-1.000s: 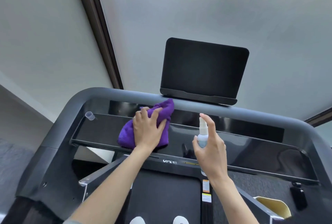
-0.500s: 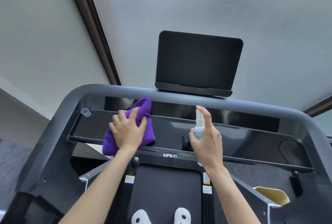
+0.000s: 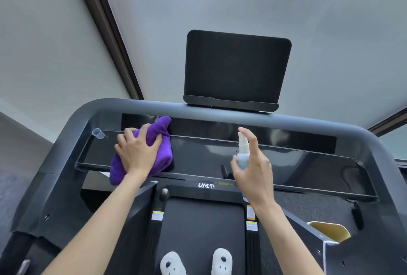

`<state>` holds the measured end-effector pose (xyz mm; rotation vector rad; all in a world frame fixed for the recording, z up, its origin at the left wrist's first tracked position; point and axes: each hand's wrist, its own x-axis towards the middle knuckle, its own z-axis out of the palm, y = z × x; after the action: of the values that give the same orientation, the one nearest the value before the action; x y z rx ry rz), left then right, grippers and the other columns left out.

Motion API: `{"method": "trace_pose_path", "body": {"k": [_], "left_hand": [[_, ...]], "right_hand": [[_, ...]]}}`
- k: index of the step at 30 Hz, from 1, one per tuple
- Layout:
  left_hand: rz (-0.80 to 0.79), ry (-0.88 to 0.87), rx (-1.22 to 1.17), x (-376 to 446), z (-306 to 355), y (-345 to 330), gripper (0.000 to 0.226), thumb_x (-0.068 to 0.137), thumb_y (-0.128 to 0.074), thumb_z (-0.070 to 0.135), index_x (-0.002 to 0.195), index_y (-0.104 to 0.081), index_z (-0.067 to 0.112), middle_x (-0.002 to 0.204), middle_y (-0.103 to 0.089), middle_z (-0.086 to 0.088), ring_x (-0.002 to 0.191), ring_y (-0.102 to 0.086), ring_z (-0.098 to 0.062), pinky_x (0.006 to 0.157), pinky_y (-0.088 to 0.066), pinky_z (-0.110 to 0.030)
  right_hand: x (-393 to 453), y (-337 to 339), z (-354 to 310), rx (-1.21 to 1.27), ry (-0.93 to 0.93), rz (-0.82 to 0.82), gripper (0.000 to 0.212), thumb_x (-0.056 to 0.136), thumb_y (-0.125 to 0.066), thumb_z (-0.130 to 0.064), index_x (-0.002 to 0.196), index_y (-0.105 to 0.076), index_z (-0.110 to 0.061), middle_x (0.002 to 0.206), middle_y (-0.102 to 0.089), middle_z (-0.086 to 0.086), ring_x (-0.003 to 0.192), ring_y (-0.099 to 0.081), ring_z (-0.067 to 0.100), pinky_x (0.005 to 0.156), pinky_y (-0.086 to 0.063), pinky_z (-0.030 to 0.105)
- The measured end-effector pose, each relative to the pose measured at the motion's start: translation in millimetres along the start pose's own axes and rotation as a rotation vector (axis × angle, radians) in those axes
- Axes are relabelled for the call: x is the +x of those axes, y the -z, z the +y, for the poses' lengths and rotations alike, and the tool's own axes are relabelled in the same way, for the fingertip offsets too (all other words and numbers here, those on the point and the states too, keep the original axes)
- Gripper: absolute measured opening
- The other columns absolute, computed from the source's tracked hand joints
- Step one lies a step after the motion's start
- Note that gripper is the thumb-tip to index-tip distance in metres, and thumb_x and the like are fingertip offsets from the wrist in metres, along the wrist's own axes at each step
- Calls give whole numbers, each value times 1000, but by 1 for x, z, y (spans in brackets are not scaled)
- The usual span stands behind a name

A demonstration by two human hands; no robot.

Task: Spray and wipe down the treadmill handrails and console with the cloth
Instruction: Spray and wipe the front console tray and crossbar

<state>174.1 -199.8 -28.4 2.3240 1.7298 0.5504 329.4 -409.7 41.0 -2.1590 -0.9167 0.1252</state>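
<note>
The left hand (image 3: pixel 137 153) lies palm-down on a bunched purple cloth (image 3: pixel 161 142), fingers spread and curled over it, pressing it onto the left part of the glossy black console panel (image 3: pixel 209 155) of the treadmill. The cloth's upper tip touches the dark strip just under the grey curved handrail (image 3: pixel 220 112), and its lower end hangs over the panel's near edge. The right hand (image 3: pixel 254 169) is wrapped around a small white spray bottle (image 3: pixel 243 151), held upright above the middle of the panel, with the index finger arched over the nozzle; whether it is pressing down cannot be told. A small clear cap (image 3: pixel 98 133) lies on the panel's far-left corner, near the cloth but apart from it. A black tablet holder (image 3: pixel 235 69) stands on the handrail. Below, the black belt (image 3: pixel 204 226) shows two white slippers (image 3: pixel 174 263) at the frame's bottom edge.
</note>
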Motion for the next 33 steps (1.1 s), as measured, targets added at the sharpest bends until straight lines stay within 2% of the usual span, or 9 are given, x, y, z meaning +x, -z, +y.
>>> {"method": "trace_pose_path", "body": {"k": [3, 8, 11, 13, 15, 17, 19, 24, 33], "left_hand": [[5, 2, 22, -22, 43, -12, 44, 83, -60, 50, 118, -61, 24, 109, -51, -15, 97, -46, -35, 77, -37, -44], [-92, -226, 29, -72, 118, -28, 48, 81, -56, 57, 120, -60, 29, 110, -55, -12, 97, -48, -33, 77, -36, -41], [-121, -338, -7, -79, 120, -26, 45, 83, -57, 54, 119, -62, 28, 110, -55, -10, 97, -48, -32, 79, -36, -40], [-100, -283, 0, -66, 99, -19, 43, 83, -60, 51, 119, -63, 27, 109, -56, -12, 98, -48, -33, 78, -37, -40], [-53, -125, 24, -49, 69, -11, 42, 84, -62, 48, 119, -64, 24, 108, -56, -16, 99, -47, -36, 78, -37, -43], [-13, 28, 22, -39, 44, -7, 43, 86, -61, 47, 120, -63, 21, 109, -53, -20, 99, -46, -39, 80, -37, -46], [8, 107, 29, -37, 38, -9, 45, 87, -60, 46, 122, -61, 19, 111, -52, -21, 100, -44, -40, 81, -35, -47], [43, 150, 47, -43, 50, -13, 46, 88, -59, 47, 123, -60, 17, 113, -52, -22, 101, -43, -40, 84, -33, -48], [68, 94, 32, -41, 45, -13, 43, 87, -60, 47, 117, -62, 17, 107, -53, -20, 97, -45, -39, 82, -35, -48]], "right_hand": [[-1, 5, 8, 2, 4, 3, 72, 80, -62, -2, 136, -36, -39, 71, -53, -6, 58, -50, 23, 59, -51, 37], [5, 19, 19, 13, 18, 19, 72, 80, -62, -2, 134, -34, -39, 73, -57, 0, 58, -52, 23, 60, -52, 39], [8, 34, 28, 5, -6, 30, 69, 81, -61, -3, 136, -35, -36, 67, -54, 0, 56, -50, 22, 60, -51, 37], [10, 46, 36, -24, -22, 36, 69, 81, -61, -3, 136, -36, -37, 62, -48, -5, 54, -47, 17, 57, -46, 33], [12, 59, 45, -69, -22, 37, 69, 82, -61, -4, 137, -37, -36, 61, -45, -9, 54, -47, 15, 55, -42, 30], [11, 70, 52, -117, -15, 49, 69, 82, -61, -4, 138, -37, -35, 67, -48, -7, 56, -48, 19, 56, -42, 31], [8, 78, 58, -148, -4, 61, 70, 81, -61, -4, 139, -36, -35, 71, -52, -3, 58, -48, 21, 56, -44, 31], [10, 92, 69, -152, 4, 71, 69, 81, -62, -4, 139, -37, -32, 78, -57, 0, 59, -51, 22, 58, -44, 31], [25, 74, 52, -172, 35, 38, 66, 81, -61, -4, 138, -40, -31, 79, -54, -1, 65, -52, 27, 59, -43, 33]]}}
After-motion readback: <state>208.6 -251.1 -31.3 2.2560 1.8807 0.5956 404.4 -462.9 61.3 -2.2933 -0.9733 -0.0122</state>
